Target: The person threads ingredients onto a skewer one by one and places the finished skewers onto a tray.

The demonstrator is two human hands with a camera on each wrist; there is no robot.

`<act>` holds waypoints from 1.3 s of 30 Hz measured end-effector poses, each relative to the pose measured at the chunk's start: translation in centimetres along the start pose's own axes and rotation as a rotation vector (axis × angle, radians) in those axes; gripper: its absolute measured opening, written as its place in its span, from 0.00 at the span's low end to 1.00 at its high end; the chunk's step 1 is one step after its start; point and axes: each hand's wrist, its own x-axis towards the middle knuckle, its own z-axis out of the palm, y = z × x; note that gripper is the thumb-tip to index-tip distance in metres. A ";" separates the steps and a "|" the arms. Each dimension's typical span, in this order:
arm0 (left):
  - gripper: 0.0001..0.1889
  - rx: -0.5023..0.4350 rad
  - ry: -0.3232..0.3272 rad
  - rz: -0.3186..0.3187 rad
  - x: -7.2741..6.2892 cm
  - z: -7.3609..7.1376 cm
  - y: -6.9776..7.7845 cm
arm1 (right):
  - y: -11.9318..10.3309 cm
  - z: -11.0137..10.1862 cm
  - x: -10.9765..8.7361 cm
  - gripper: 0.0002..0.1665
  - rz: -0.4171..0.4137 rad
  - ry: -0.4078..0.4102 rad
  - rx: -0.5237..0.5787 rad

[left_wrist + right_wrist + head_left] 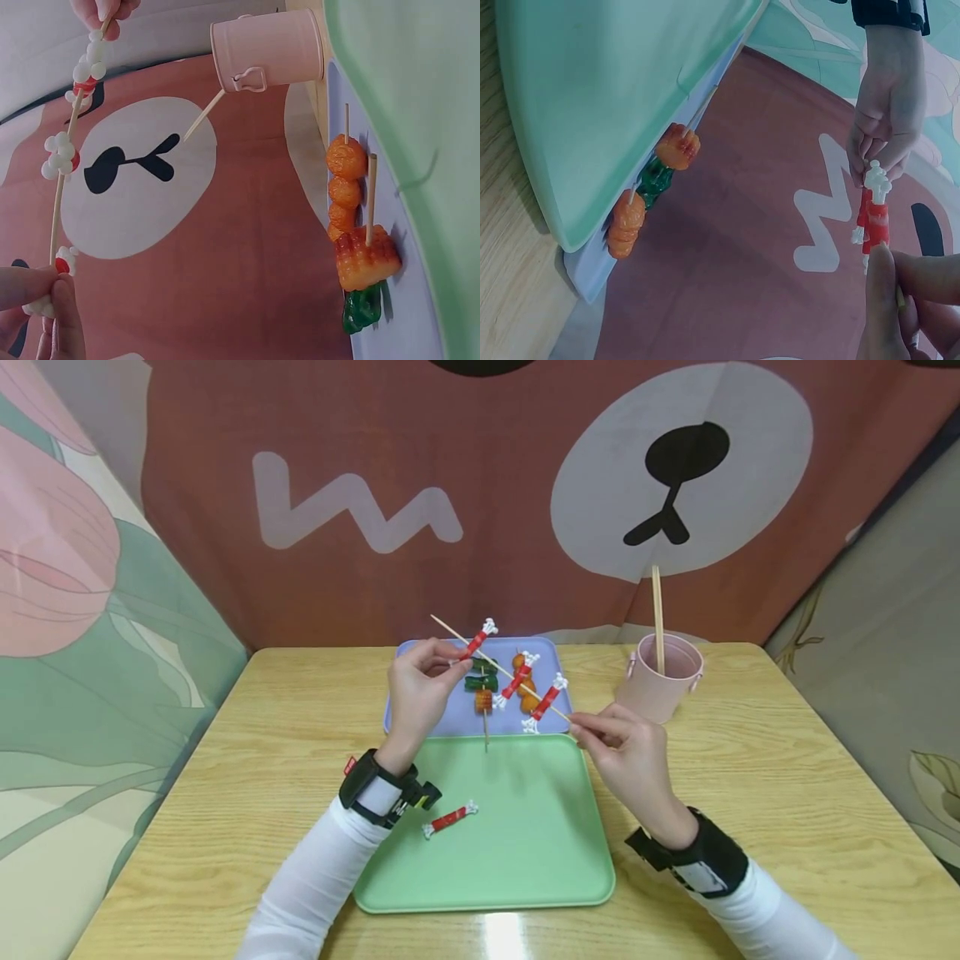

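Observation:
A thin wooden skewer [498, 668] slants between my hands above the trays, bearing red toy pieces with white knobbly ends. My right hand [626, 747] pinches its lower right end between thumb and fingers. At the upper left, my left hand [422, 689] pinches a red-and-white piece [474, 643] on the skewer near its far tip. Two more pieces, a middle one [517, 680] and a lower one [546, 703], sit along the stick toward my right hand. One loose red-and-white piece [450, 819] lies on the green tray [525, 860].
Behind the green tray, a blue-purple tray [450, 723] holds a skewer with a corn chunk [483, 701] and green pieces [482, 682], plus a skewer of orange balls [345, 193]. At the right stands a pink bucket [654, 693] with wooden sticks [657, 618]. A patterned cloth hangs behind.

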 end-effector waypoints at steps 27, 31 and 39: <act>0.04 0.039 -0.070 -0.031 -1.2 1.8 0.2 | -0.6 0.3 -0.2 0.08 0.036 -0.022 0.119; 0.05 0.052 -0.050 -0.017 -1.3 1.9 0.3 | -0.6 0.3 -0.2 0.08 0.038 -0.028 0.124; 0.04 0.057 -0.002 0.037 -1.4 2.0 0.1 | -0.9 0.7 -0.3 0.08 0.012 -0.035 0.084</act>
